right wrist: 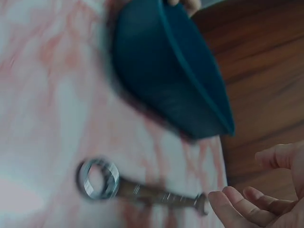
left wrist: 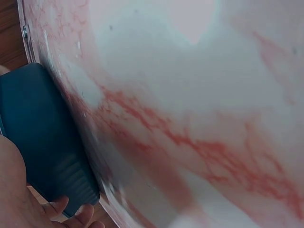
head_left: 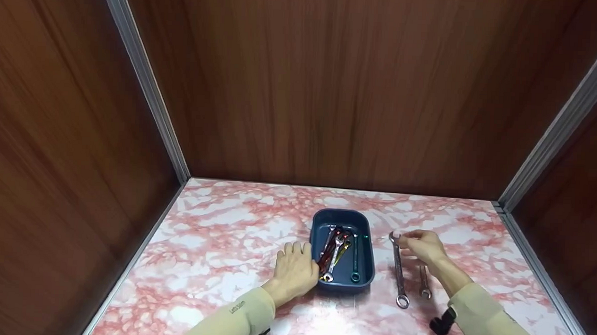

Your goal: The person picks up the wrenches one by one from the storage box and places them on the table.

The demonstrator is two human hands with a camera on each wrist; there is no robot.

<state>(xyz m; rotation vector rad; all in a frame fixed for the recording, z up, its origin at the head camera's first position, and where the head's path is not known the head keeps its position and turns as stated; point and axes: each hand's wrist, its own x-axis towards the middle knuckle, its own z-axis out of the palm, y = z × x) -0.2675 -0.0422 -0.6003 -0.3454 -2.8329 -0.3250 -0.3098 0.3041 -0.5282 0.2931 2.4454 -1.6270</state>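
A dark blue plastic bin (head_left: 372,264) stands on the marbled table, with several coloured and silver combination wrenches inside. My left hand (head_left: 294,270) holds its near left side, thumb over the rim and fingers along the outside; in the left wrist view those fingers (left wrist: 80,216) show by the bin wall (left wrist: 42,137). Right of the bin lies a large silver combination wrench (head_left: 399,270), ring end toward me. My right hand (head_left: 423,247) is at its open end, fingers and thumb apart; in the right wrist view the fingertips are close by the wrench (right wrist: 152,192).
A smaller wrench (head_left: 424,281) lies to the right of the large one, under my right wrist. In the bin, a green wrench (head_left: 356,258) lies apart from the pile on the left. Wood-grain panels (head_left: 332,88) with metal edging enclose the table at the back and sides.
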